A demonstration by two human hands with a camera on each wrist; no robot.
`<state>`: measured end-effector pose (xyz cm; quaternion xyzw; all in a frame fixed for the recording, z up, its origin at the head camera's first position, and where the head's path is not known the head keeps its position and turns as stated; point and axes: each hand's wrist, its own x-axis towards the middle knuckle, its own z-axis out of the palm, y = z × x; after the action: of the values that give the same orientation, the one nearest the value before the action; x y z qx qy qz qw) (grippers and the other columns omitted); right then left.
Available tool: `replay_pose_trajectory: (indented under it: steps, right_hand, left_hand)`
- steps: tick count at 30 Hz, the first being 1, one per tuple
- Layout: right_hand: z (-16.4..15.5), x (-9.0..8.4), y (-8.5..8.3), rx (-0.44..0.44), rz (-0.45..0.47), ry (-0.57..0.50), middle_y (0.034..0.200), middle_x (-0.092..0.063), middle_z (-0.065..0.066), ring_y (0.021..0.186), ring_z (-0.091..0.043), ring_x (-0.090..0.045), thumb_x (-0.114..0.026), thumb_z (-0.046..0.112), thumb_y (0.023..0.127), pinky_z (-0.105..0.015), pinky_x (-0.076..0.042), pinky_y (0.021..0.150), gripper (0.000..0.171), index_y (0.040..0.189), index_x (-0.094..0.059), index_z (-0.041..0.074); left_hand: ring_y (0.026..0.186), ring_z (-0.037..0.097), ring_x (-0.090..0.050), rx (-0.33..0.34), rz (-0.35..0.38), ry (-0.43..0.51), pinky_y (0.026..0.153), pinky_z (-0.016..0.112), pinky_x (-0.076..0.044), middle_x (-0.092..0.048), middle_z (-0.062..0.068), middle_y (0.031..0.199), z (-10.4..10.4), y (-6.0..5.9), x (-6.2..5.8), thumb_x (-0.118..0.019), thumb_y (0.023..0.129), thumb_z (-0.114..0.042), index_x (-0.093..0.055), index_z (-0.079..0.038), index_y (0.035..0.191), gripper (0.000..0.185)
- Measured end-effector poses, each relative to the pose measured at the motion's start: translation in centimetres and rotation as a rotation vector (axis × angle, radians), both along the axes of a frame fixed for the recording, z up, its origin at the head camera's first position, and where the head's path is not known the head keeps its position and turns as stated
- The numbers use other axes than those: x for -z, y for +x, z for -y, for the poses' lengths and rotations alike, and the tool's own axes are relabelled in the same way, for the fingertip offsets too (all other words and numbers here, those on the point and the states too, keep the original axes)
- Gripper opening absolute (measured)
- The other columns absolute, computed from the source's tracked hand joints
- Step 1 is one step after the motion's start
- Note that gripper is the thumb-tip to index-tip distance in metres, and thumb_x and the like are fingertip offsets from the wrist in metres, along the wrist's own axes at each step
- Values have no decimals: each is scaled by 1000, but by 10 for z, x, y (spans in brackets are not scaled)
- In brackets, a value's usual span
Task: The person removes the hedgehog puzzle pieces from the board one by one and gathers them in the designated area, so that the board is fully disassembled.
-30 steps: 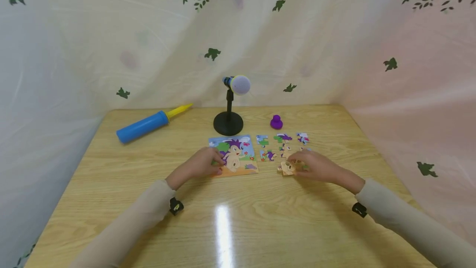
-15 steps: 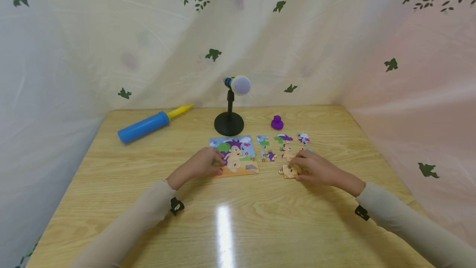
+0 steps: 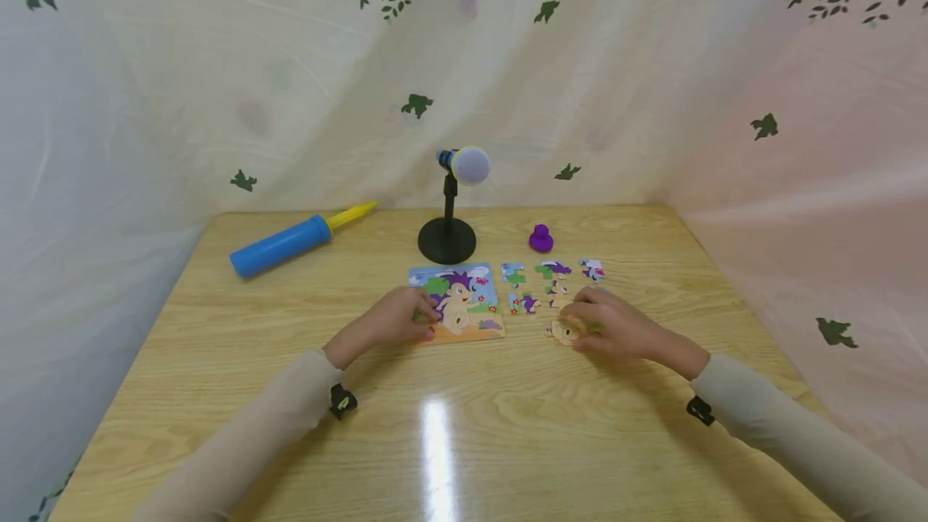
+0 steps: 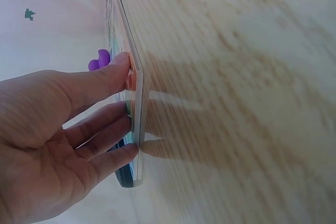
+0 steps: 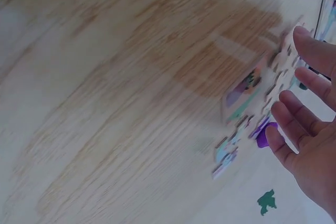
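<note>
In the head view, my left hand [image 3: 390,317] rests on the left side of a picture puzzle board [image 3: 478,334] showing a purple-haired hedgehog. Its thumb and fingertips touch the face of the board near the edge, as the left wrist view also shows. To the right, my right hand [image 3: 616,327] pinches a tan jigsaw piece [image 3: 561,333] between thumb and forefinger, close over the table; the hand covers the piece's right side. Several other jigsaw pieces [image 3: 529,303] lie in loose rows just beyond it, one partly hidden behind the hand.
Behind the board stands a toy microphone [image 3: 470,166] on a black round-based stand [image 3: 447,242]. A small purple hat-shaped object [image 3: 540,238] sits behind the pieces. At the back left lies a blue pump [image 3: 283,246] with a yellow tip. A pale curtain [image 3: 326,103] encloses the wooden table [image 3: 304,441].
The tan piece has turned slightly, shifted a little toward the near right and now lies flatter. My right hand has moved only slightly with it. My left hand stays on the board.
</note>
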<state>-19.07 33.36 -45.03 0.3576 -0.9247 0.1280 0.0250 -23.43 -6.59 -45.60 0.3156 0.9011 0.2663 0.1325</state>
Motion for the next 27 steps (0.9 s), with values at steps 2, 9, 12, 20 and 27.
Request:
replay_pose_trajectory:
  steps: [2, 9, 12, 20, 27]
  right_hand:
    - [6, -1, -2, -11, -9, -25, 109, -66, -7, 96, -18, -57, -86, 21, 82, -36, -50, 79, 45, 122, -71, 6]
    - [46, -7, -11, -41, 60, -106, 114, -66, -11, 100, -25, -60, -83, 21, 86, -38, -51, 83, 45, 126, -69, 5]
    - [65, -7, -16, -59, 116, -150, 117, -66, -13, 103, -28, -60, -81, 20, 88, -41, -52, 85, 45, 128, -68, 5]
    - [128, -9, -25, -125, 175, -91, 119, -65, -13, 106, -26, -59, -75, 28, 94, -40, -53, 89, 47, 133, -65, 5]
    - [165, 0, -36, -170, 239, -71, 122, -62, -11, 104, -19, -58, -73, 30, 95, -34, -54, 87, 51, 138, -61, 5]
  left_hand:
    - [114, 29, -65, 3, -2, 5, 103, 46, -52, -73, 11, 117, 1, 0, 0, -80, 88, -13, -78, -6, 111, 24]
    - [117, 29, -64, 16, 0, 9, 104, 46, -52, -71, 11, 121, 3, 1, 1, -79, 89, -15, -78, -7, 115, 27]
    - [122, 31, -62, 41, -6, 15, 107, 48, -50, -69, 13, 126, 5, 2, 2, -80, 89, -16, -76, -7, 119, 31]
    - [136, 39, -53, 44, -55, 14, 114, 54, -42, -60, 19, 143, 14, 4, 3, -86, 83, -24, -69, -3, 129, 53]
    - [146, 44, -40, -28, -39, -30, 119, 56, -35, -43, 25, 156, 26, -2, 1, -90, 77, -36, -60, -1, 140, 78]
